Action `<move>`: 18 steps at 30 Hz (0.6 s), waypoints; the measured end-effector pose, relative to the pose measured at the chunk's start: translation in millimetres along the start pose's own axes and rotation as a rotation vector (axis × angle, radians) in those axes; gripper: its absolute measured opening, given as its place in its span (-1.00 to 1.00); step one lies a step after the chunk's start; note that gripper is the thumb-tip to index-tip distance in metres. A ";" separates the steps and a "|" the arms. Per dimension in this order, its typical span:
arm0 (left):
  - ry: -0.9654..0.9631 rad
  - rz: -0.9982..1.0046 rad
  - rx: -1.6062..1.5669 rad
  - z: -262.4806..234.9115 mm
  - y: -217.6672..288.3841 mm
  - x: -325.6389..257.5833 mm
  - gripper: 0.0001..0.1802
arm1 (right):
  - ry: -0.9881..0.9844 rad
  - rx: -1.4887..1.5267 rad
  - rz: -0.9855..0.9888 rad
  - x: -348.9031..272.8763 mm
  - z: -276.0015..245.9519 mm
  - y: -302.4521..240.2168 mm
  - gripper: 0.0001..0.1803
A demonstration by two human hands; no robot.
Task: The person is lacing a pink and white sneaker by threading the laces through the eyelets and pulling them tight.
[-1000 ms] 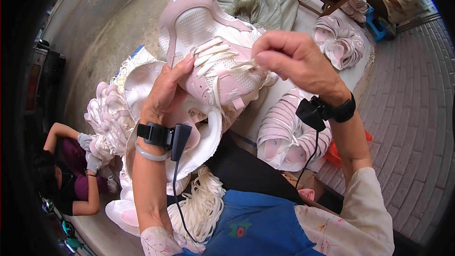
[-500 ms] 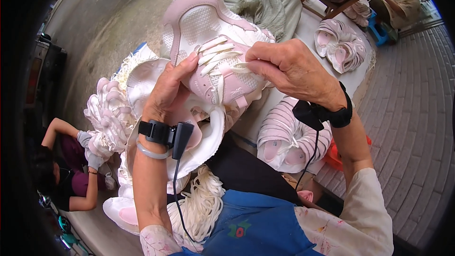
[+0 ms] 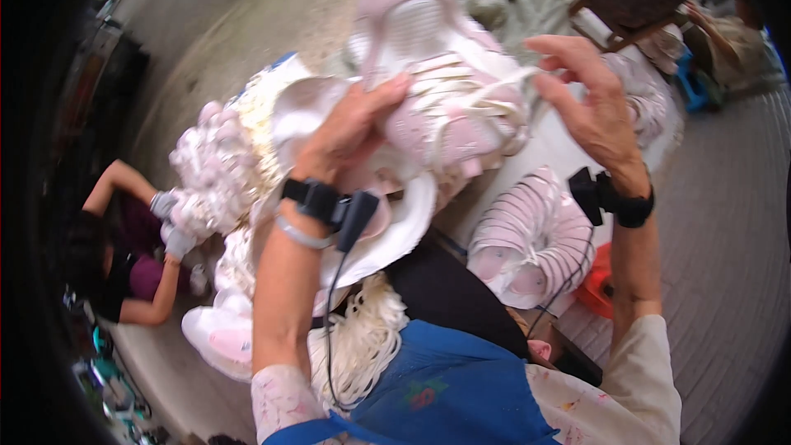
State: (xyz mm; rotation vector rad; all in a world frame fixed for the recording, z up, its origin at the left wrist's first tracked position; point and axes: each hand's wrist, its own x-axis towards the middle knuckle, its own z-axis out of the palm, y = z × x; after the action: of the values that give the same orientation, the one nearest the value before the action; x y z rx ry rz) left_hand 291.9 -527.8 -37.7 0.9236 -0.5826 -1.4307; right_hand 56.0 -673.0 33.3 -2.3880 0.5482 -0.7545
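Observation:
A pink and white sneaker upper (image 3: 412, 128) is held up in front of me, blurred by motion. My left hand (image 3: 358, 124) grips its near left side, thumb on top beside the lacing. Cream laces (image 3: 449, 86) cross the tongue, and one strand stretches from the upper toward my right hand (image 3: 585, 95). That hand is raised to the right of the upper with its fingers apart, the strand's end close to the thumb tip. Beneath the left hand lie more white uppers (image 3: 416, 218), partly hidden by the forearm.
A bundle of cream laces (image 3: 362, 346) rests by my blue apron (image 3: 437, 383). Tied stacks of uppers (image 3: 535, 235) sit on the right. A grey-green cloth sack (image 3: 511, 0) lies behind. At the left, a person's gloved hands (image 3: 173, 227) touch a heap of uppers (image 3: 210, 156).
My right hand has moved away from the upper, its fingers spreading from a pinch on the lace. The view has shifted, and the upper and left hand appear farther right.

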 end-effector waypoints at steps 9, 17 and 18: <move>-0.131 0.015 -0.042 8.0 -7.1 13.9 -0.53 | -0.164 -0.226 -0.340 3.8 29.3 -30.6 -0.68; -0.156 0.042 -0.081 8.4 -7.6 13.0 -0.54 | -0.134 -0.418 -0.392 4.0 35.2 -44.3 -0.79; -0.154 0.036 -0.076 7.7 -7.0 12.9 -0.54 | -0.138 -0.430 -0.358 4.4 36.6 -46.2 -0.80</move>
State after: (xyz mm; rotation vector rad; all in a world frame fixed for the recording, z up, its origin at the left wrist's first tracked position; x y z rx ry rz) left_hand 282.8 -541.1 -41.5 0.7445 -0.6514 -1.4894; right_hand 91.6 -626.1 39.1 -2.9637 0.2419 -0.6599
